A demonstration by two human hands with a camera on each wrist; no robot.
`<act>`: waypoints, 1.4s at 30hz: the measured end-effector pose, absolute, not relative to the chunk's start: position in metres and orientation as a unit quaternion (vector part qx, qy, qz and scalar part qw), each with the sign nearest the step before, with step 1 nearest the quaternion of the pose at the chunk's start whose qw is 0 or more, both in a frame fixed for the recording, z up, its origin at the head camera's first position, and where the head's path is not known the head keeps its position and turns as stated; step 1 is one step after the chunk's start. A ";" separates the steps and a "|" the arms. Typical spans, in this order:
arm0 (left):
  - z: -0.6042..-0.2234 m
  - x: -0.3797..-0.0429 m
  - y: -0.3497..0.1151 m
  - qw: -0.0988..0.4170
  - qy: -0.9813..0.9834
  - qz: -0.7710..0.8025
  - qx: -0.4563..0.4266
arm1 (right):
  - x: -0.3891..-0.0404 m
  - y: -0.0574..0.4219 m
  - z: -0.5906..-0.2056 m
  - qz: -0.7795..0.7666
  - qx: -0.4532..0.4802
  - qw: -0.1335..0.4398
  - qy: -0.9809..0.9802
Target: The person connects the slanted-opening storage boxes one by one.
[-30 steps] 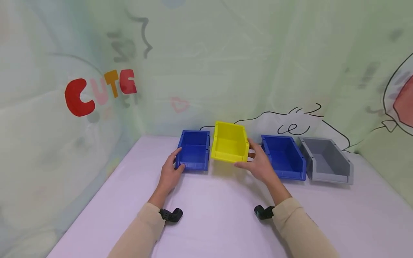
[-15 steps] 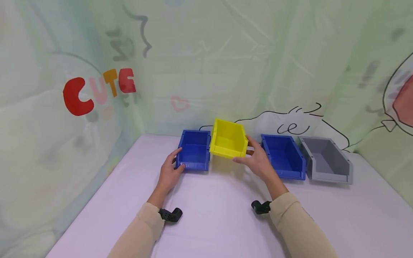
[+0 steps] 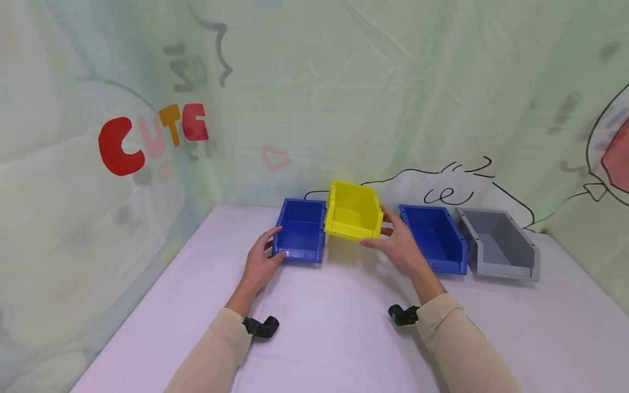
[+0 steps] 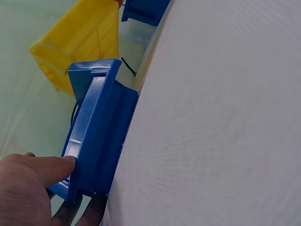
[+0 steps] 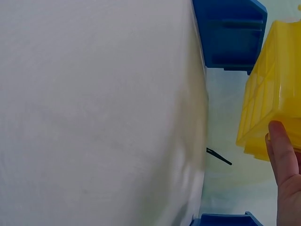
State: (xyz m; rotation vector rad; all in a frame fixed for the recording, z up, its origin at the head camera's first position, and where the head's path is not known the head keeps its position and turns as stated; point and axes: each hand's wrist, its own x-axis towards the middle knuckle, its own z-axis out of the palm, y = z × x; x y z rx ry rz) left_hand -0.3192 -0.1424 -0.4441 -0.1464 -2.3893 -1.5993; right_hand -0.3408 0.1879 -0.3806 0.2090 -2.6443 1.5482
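Observation:
My left hand grips the left wall of a blue storage bin, thumb at its front corner. In the left wrist view the thumb lies on the bin's front lip, other fingers beneath. A yellow bin is held by my right hand at its right side, lifted off the table and tilted, its left side close against the blue bin's right wall. The right wrist view shows fingers against the yellow bin's outside. Both bins look bare inside.
To the right stand a second blue bin and a grey bin, side by side on the white-covered table. A printed curtain hangs right behind the row.
The yellow bin has risen a little, swaying left and then right, with my right hand. The left blue bin has shifted slightly to the right under my left hand.

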 end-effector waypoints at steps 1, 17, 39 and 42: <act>-0.444 -0.319 -0.143 0.130 -0.824 -0.549 -0.049 | -0.341 0.187 -0.381 0.504 0.069 0.035 -0.860; -0.446 -0.321 -0.143 0.127 -0.825 -0.548 -0.052 | -0.334 0.188 -0.385 0.498 0.088 0.049 -0.861; -0.445 -0.319 -0.143 0.125 -0.834 -0.535 -0.050 | -0.329 0.185 -0.393 0.492 0.095 0.065 -0.863; -0.446 -0.320 -0.143 0.123 -0.835 -0.534 -0.049 | -0.327 0.185 -0.392 0.495 0.093 0.063 -0.862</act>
